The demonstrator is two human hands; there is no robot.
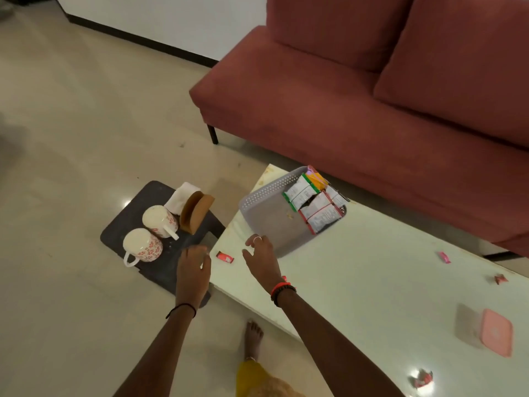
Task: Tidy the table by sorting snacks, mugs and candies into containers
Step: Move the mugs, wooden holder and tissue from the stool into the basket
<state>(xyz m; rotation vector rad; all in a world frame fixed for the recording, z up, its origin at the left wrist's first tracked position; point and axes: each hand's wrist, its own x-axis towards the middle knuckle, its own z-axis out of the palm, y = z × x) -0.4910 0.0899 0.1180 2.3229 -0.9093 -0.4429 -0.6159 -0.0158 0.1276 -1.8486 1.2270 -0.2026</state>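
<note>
Your right hand hovers just in front of the grey basket. Its fingers are spread wide and it holds nothing. Your left hand is a bit more to the left of the basket, over the edge of the dark tray. Its fingers hang loose and I see nothing in it. The red candy lies flat on the white table, in front of the basket and to its left, right between your 2 hands. I think this candy is your next thing to pick up. It sits very close to the table's edge, so come down from above and do not slide it, or it may fall off. Pinch it with your right thumb and 1 finger, because the wrapper looks thin and slippery. The basket holds a pile of snack packets, all on its far right side, and the near part of its floor is bare. The tray, to the left of the basket, holds 2 white mugs with red flowers and a brown napkin holder. Far to the right of the basket lie a pink candy and 1 more candy. A pink box sits further right and nearer to you. It is blurry, so I cannot tell what is inside. I guess the candies go there.
</note>
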